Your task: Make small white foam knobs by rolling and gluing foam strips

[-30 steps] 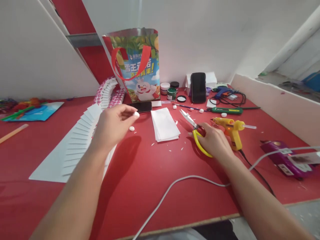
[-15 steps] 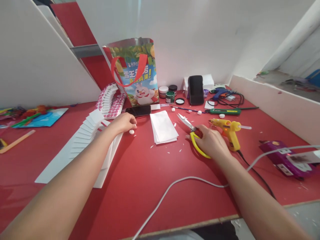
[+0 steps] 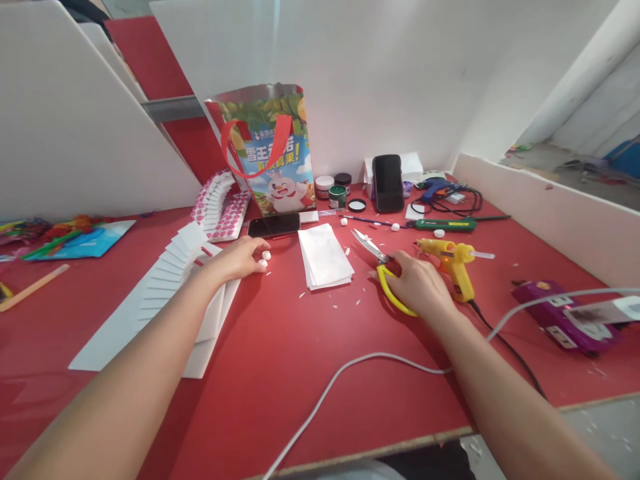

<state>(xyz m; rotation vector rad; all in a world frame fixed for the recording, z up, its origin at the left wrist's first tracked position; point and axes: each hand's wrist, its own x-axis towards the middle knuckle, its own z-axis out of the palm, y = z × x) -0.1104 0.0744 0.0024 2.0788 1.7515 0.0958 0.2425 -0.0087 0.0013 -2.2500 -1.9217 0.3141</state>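
Observation:
My left hand [image 3: 244,257] rests low over the red table with its fingers apart. By its fingertips lie two small white pieces, an upper white piece [image 3: 267,255] and a lower white piece [image 3: 263,265]. A stack of white paper [image 3: 326,257] lies to the right of them, with tiny white scraps around it. On the scissors [image 3: 395,293], which have yellow handles, my right hand [image 3: 420,279] is closed, holding them against the table. Their blades point away to the upper left, slightly apart, with a white scrap near them.
Under my left forearm are fanned white strips [image 3: 167,267] on a sheet. A phone [image 3: 275,225], a printed bag [image 3: 280,153] and paint jars [image 3: 337,197] stand behind. At right are a yellow glue gun [image 3: 457,263] and a purple power strip [image 3: 565,313]. A white cable [image 3: 350,363] crosses the front.
The fingers of my left hand have opened from a pinch, and a second white piece now shows beside the first. My right hand stays on the scissors. The view has shifted slightly.

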